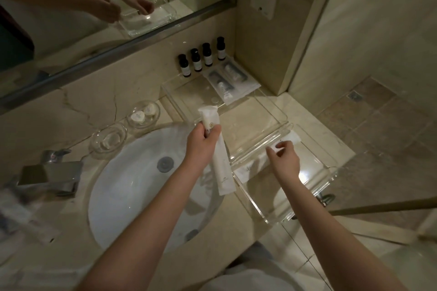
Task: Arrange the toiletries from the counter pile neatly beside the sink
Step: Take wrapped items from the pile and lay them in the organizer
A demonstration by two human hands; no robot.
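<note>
The left hand [201,142] grips long white paper packets [221,172] at the round white sink's [132,196] 3 o'clock edge. The right hand [285,158] pinches a flat white packet [292,137] lying in the clear plastic tray [328,172] at 4 o'clock. Further off, four small dark bottles [195,60] stand in a row by the wall at 12 o'clock.

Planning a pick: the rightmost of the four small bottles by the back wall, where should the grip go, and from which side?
Probably its black cap, from above. The rightmost bottle stands upright against the wall, with the neighbouring bottle close on its left, so the body's sides look cramped; the cap stands free on top.
</note>
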